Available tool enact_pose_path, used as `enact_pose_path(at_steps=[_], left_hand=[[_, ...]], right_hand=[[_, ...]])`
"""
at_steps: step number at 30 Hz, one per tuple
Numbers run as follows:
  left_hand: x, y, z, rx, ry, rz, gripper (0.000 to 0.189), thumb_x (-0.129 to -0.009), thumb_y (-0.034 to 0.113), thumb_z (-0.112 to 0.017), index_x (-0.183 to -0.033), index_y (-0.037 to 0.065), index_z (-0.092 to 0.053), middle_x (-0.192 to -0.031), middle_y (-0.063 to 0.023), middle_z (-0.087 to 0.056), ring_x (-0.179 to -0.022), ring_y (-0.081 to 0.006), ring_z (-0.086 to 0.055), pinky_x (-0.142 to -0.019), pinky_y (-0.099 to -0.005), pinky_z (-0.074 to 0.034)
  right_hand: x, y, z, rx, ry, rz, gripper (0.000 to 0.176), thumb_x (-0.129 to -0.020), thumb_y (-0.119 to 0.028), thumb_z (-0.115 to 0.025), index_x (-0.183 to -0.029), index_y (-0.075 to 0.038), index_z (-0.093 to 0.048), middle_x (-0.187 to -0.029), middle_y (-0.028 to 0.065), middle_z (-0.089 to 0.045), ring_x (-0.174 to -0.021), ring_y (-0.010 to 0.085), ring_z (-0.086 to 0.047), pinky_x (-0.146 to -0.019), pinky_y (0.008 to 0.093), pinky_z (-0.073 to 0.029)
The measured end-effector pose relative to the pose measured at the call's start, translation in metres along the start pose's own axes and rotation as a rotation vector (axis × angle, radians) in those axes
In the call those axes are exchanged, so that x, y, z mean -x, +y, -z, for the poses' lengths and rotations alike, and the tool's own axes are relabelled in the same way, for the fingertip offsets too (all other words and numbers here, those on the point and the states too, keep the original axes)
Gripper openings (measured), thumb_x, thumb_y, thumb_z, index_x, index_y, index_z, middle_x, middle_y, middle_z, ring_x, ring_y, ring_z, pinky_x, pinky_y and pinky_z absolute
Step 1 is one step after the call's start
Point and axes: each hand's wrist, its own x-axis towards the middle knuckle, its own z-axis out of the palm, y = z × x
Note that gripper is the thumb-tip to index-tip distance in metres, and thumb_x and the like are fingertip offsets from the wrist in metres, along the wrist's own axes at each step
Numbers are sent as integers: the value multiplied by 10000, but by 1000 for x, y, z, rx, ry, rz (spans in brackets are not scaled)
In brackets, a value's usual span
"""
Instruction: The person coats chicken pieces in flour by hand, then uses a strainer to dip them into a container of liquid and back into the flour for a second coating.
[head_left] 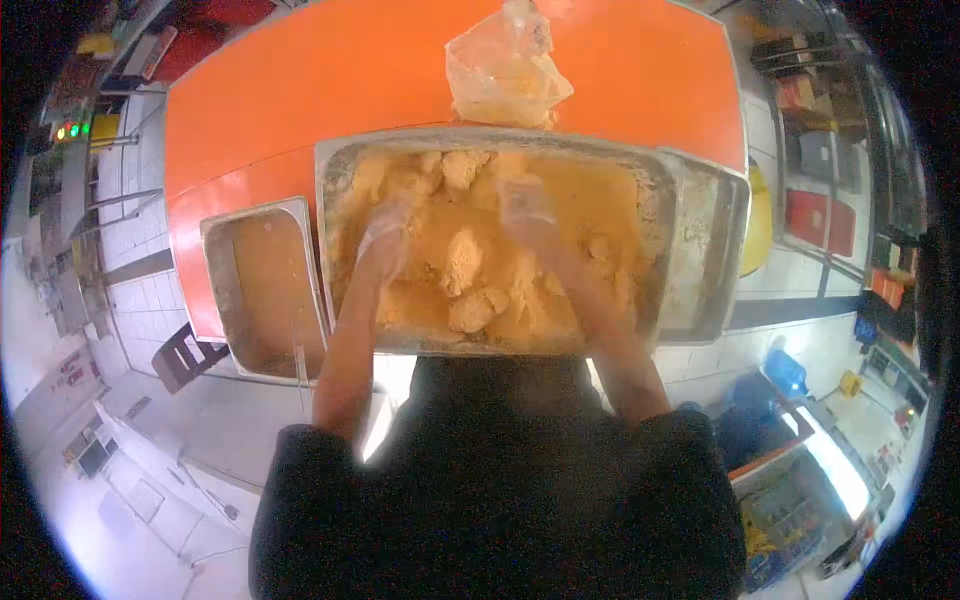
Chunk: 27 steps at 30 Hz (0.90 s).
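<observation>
breaded pieces (462, 262) lie lumpy, coated in yellow-orange flour (590, 205).

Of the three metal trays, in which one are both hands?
The large middle tray, full of yellow breading, holds the left hand and the right hand. The left tray and the right tray are smaller and untouched.

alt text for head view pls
The left hand and right hand dig into a large metal tray of orange breading with coated pieces, on an orange table. A smaller pan sits to its left, a plastic bag behind it.
</observation>
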Motion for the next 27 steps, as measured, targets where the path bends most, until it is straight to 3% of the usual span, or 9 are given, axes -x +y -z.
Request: enact_pose_path(at_steps=[3, 9, 13, 15, 19, 21, 22, 25, 27], left_hand=[[-7, 32, -12, 1147, 106, 310, 547, -935, 413, -325, -1340, 51, -378, -1392, -159, -361, -1298, -289, -315, -1056, -374, -242], [-48, 144, 131, 910, -263, 914, 553, -921, 382, -407, -1356, 46, -348, -1402, -130, -350, -1289, -266, -320, -1060, -351, -235], [-26, 84, 40, 945, -59, 427, 547, -892, 325, -439, -1348, 36, -354, -1349, -166, -406, -1229, -286, -396, -1041, -363, -268], [3, 49, 31, 90, 173, -26, 524, -864, 228, -435, -1343, 28, -356, -1283, -200, -458, -1158, -309, -458, -1036, -356, -284], [20, 52, 68, 296, -444, 751, 529, -828, 143, -442, -1339, 33, -366, -1247, -201, -483, -1119, -299, -484, -1033, -331, -300], [47, 30, 32, -340, -204, -72, 480, -877, 159, -419, -1340, 43, -369, -1256, -195, -486, -1163, -256, -467, -1023, -288, -308], [50, 35, 27, -342, -202, -69, 480, -877, 159, -419, -1340, 43, -369, -1256, -195, -486, -1163, -256, -467, -1023, -288, -308], [41, 58, 8, 255, -100, 249, 467, -926, 269, -396, -1340, 53, -378, -1324, -167, -440, -1217, -227, -429, -1021, -270, -305], [28, 65, 1, 1593, -23, 546, 506, -942, 379, -359, -1343, 70, -383, -1368, -113, -403, -1250, -203, -390, -1040, -282, -282]], right_hand=[[-41, -33, 55, -683, -66, -36, 297, -845, -105, -465, -1124, -62, -557, -1093, 109, -578, -957, 174, -566, -773, 276, -492], [-53, 80, 216, -1425, 32, -313, 383, -764, -81, -500, -1141, -65, -559, -1114, 147, -591, -989, 260, -580, -857, 349, -465], [-29, 131, 203, -1057, -176, -412, 236, -723, -100, -532, -947, -62, -599, -730, 123, -597, -703, 295, -578, -678, 404, -455], [-6, 119, 180, -1188, -206, -605, 165, -718, -88, -523, -872, -60, -574, -681, 133, -580, -655, 315, -574, -615, 403, -462], [-3, 103, 159, -1127, -158, -564, 86, -697, -90, -526, -762, -48, -562, -657, 154, -573, -634, 329, -574, -571, 423, -459], [-9, 82, 144, -1119, -286, -505, 128, -705, -94, -525, -814, -53, -578, -685, 145, -579, -670, 318, -571, -606, 419, -446], [-13, 76, 143, -1104, -415, -448, 172, -713, -98, -524, -865, -58, -593, -713, 136, -585, -706, 306, -568, -641, 414, -433], [-16, 76, 149, -1215, -403, -244, 160, -709, -80, -517, -848, -43, -589, -802, 155, -588, -784, 313, -561, -701, 422, -430], [-26, 83, 157, -1234, -538, -239, 175, -719, -77, -511, -872, -31, -583, -864, 168, -584, -838, 325, -551, -744, 429, -423]])
